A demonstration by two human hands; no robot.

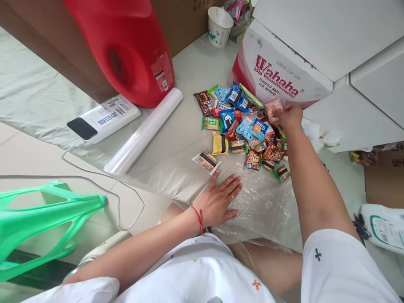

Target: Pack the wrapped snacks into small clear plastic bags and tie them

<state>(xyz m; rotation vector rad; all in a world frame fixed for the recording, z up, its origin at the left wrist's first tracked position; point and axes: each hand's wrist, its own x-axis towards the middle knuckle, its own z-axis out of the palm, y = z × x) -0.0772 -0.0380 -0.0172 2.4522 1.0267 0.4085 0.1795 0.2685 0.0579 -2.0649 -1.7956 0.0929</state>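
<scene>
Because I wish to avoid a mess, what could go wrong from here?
The right hand pinches a pink packet at the edge of the snack pile; moving it might drag others along. The clear plastic under the left hand looks wrinkled and could slip. The white roll reaches near the surface's edge; a knock might send it off.

Small multicoloured snack packets (218, 144), two o'clock: glossy, crinkled plastic film
Clear flat bag (268, 198), four o'clock: thin, shiny, wrinkled plastic
White translucent cylindrical roll (144, 131), ten o'clock: smooth, glossy plastic
Bulky red jug (139, 50), eleven o'clock: smooth, satin plastic
Bright green stool (19, 223), eight o'clock: smooth plastic
White-and-red box-shaped carton (274, 69), one o'clock: printed cardboard
</scene>
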